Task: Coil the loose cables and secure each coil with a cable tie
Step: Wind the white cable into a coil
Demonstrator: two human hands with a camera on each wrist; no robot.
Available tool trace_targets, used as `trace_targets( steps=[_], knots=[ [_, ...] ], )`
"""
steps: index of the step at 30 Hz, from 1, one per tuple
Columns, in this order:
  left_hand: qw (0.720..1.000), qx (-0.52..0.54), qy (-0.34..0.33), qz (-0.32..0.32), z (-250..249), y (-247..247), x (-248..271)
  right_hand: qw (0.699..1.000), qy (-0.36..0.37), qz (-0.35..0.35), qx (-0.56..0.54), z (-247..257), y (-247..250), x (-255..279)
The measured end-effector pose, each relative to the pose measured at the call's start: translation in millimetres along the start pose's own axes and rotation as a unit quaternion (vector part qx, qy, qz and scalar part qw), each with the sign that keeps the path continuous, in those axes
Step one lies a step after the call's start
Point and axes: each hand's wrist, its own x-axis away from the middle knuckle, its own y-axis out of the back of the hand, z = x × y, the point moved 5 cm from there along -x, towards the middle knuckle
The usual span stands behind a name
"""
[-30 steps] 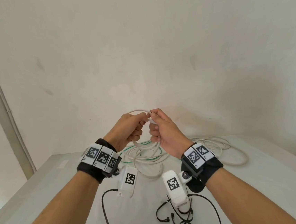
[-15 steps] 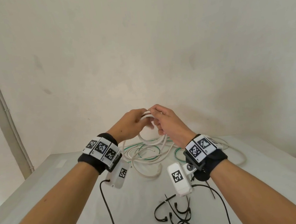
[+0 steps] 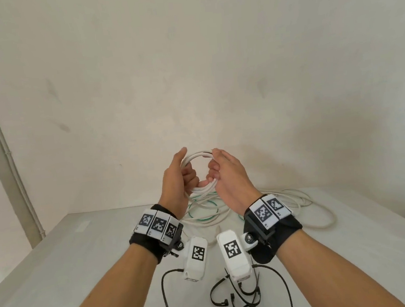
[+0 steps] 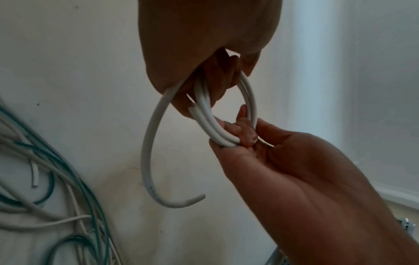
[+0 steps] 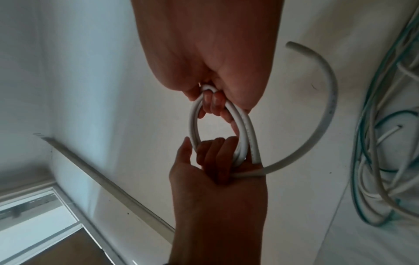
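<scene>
A small coil of white cable (image 3: 197, 155) hangs in the air above the table, held between my two hands. My left hand (image 3: 188, 177) grips its left side with the fingers curled through the ring (image 4: 204, 100) and the thumb pointing up. My right hand (image 3: 213, 170) pinches the right side of the coil (image 5: 195, 123). The cable's free end (image 4: 149, 161) curves loose below my left hand and arcs away (image 5: 326, 114) in the right wrist view. Several black cable ties (image 3: 238, 301) lie on the table near me.
A loose pile of white cables (image 3: 290, 200) and green cables (image 3: 204, 218) lies at the back of the grey table (image 3: 71, 265), under and behind my hands. A plain wall stands close behind. The pile also shows as tangled cables (image 4: 45, 179) beside the left wrist.
My hands have risen and moved slightly apart. The cable loop they held together at its top now stands as a round coil, gripped on both sides, with my left thumb straightened.
</scene>
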Motion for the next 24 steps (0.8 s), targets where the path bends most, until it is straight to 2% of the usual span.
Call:
trace_targets(
  steps=[4,8,10,12,15,18,22,24],
  knots=[
    [0.999,0.035,-0.016,-0.038,-1.2,-1.6,5.2,0.995,0.005,0.017,0.094,-1.6,-1.2,-0.5],
    [0.997,0.047,-0.027,-0.061,-3.2,-5.4,7.1,0.992,0.013,0.022,0.123,-5.2,-3.5,1.7],
    [0.998,0.035,-0.029,-0.054,-4.2,-6.4,5.6,0.989,0.011,0.021,0.148,-5.4,-3.5,3.2],
    [0.999,0.029,-0.015,-0.016,-3.0,-6.0,2.9,0.988,0.006,0.016,0.153,-4.3,0.3,1.5],
    [0.997,0.013,0.041,0.064,4.2,-6.7,1.7,0.997,-0.021,-0.01,0.075,-1.6,10.5,-2.2],
    [0.989,0.006,0.086,0.118,11.4,-7.5,5.9,0.998,-0.047,-0.042,-0.003,-3.1,21.4,-2.3],
    [0.979,-0.023,0.1,0.174,16.0,-5.8,10.9,0.99,-0.073,-0.069,-0.096,-8.3,28.9,-3.5],
    [0.978,-0.012,0.101,0.183,15.6,-5.5,11.1,0.984,-0.079,-0.078,-0.14,-9.7,29.0,-4.2]
  ],
)
